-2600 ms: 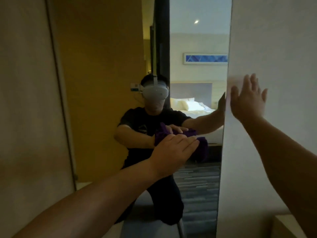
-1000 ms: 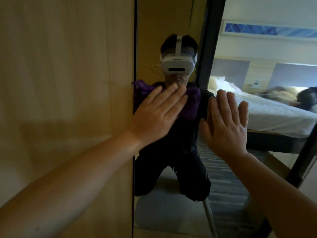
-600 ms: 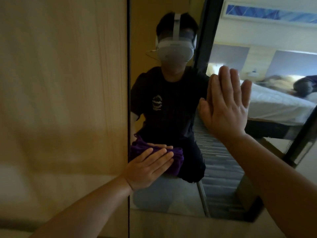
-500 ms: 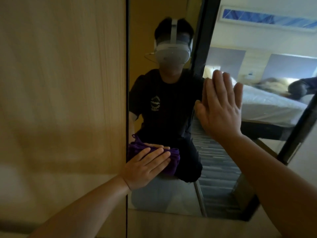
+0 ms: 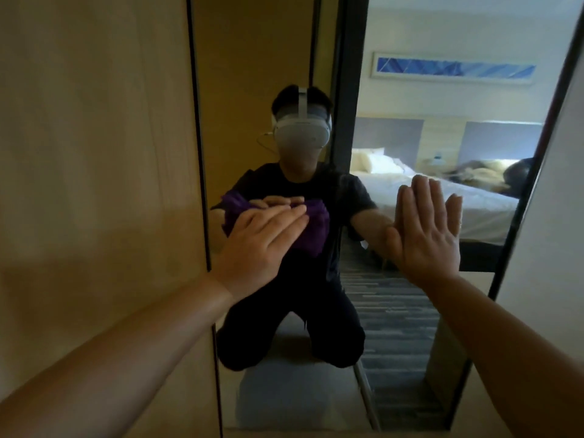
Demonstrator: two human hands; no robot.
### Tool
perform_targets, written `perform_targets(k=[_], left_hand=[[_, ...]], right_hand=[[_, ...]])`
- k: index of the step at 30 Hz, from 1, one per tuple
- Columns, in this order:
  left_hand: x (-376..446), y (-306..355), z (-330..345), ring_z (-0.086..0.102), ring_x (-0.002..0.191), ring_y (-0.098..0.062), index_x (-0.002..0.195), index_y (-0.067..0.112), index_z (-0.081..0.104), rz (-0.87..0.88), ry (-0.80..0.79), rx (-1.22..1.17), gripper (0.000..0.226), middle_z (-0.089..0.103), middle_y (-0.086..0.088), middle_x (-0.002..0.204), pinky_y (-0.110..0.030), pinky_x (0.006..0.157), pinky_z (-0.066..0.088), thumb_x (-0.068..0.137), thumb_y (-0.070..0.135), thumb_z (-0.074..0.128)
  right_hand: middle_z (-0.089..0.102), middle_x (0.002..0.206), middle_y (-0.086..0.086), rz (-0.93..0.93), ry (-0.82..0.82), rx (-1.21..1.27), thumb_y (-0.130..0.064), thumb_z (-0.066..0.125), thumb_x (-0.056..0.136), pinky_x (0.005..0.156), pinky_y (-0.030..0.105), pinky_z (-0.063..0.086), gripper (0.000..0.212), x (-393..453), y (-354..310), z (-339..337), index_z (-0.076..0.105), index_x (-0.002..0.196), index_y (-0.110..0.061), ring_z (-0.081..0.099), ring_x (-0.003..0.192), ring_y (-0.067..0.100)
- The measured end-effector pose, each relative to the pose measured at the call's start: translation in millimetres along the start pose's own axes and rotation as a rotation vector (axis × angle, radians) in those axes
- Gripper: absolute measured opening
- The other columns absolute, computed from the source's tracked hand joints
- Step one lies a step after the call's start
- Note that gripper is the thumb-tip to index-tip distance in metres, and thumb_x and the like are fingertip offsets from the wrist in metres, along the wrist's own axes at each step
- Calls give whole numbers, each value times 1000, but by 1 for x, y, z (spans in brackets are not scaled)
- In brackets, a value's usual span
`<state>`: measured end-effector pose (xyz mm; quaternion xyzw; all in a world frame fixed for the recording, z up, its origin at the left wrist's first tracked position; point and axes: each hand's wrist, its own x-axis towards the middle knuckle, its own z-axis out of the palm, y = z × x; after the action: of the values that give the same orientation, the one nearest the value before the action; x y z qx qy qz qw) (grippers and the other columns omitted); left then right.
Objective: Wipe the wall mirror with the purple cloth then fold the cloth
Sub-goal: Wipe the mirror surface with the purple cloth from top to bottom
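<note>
The tall wall mirror (image 5: 395,311) fills the middle of the head view, framed in a dark edge. My left hand (image 5: 262,245) lies flat on the purple cloth (image 5: 313,230) and presses it against the glass at mid height, near the mirror's left edge. The bunched cloth shows past my fingers, with its reflection around it. My right hand (image 5: 426,229) rests flat on the glass to the right, fingers spread upward, holding nothing.
A wooden wall panel (image 5: 94,153) adjoins the mirror on the left and a white wall (image 5: 553,248) on the right. The glass reflects a kneeling person in a headset, beds and striped carpet. The mirror's bottom edge (image 5: 316,433) is close to the floor.
My left hand has slid the cloth up from low on the mirror to mid height. My right hand has stayed flat on the glass.
</note>
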<state>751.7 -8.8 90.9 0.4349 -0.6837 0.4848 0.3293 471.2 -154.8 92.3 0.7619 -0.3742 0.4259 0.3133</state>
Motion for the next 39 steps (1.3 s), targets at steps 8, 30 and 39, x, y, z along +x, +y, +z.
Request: perform_targets(k=[8, 30, 39], left_hand=[[155, -21, -25, 56, 127, -29, 136, 8, 60, 34, 150, 203, 40, 57, -6, 143, -43, 102, 39, 96, 11, 58], [-78, 87, 84, 33, 147, -26, 153, 13, 39, 137, -50, 202, 48, 35, -7, 160, -44, 120, 24, 105, 22, 41], [-69, 84, 76, 49, 136, -22, 140, 18, 57, 141, -45, 88, 38, 54, -3, 146, -38, 109, 37, 106, 18, 41]], right_hand=[[-5, 166, 6, -27, 51, 31, -52, 18, 103, 120, 61, 3, 68, 0, 0, 3, 1, 159, -17, -2, 153, 29], [15, 162, 12, -41, 244, 51, -47, 30, 104, 119, 62, 11, 63, 0, -1, 7, 20, 156, -12, 9, 151, 30], [23, 158, 20, -40, 178, 46, -42, 38, 99, 114, 68, 17, 65, 0, -3, -3, 28, 152, -5, 17, 147, 36]])
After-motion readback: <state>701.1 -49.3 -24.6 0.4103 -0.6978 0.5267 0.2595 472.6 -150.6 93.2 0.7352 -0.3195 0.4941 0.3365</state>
